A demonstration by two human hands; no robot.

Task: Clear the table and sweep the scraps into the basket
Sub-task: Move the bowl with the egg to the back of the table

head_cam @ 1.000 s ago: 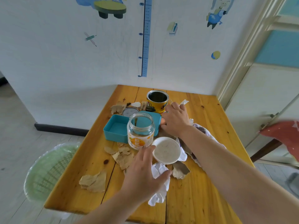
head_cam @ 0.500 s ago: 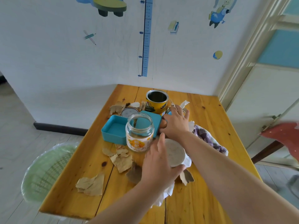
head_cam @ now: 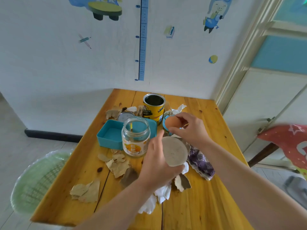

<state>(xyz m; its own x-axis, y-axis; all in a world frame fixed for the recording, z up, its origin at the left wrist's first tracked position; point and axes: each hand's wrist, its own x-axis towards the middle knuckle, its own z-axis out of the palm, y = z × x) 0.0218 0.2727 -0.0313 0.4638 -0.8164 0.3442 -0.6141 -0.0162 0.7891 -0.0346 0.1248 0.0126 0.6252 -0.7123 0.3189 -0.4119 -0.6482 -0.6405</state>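
Head view: the table [head_cam: 207, 196] fills the lower centre of the frame. The basket [head_cam: 38, 181] stands on the floor beside it at lower left, too blurred to tell what it holds. Little looks cleared so far. At mid-frame the teal box [head_cam: 109, 135], the yellow can [head_cam: 153, 110] behind it and the open jar [head_cam: 135, 138] in front all stand on the wood, and a patterned cloth [head_cam: 201, 161] lies crumpled right of centre. Dry leaf scraps [head_cam: 86, 191] are scattered from the can down to the near left edge, with white tissue [head_cam: 162, 193] lying under the left forearm. The left hand [head_cam: 156, 165] curls round a white cup [head_cam: 174, 152], tilted so its mouth faces the camera. Just above it, the right hand [head_cam: 189, 128] pinches a brown egg [head_cam: 172, 122] in its fingertips. I judge this an early gathering step, with the containers to be moved off and all the sweeping left to do.
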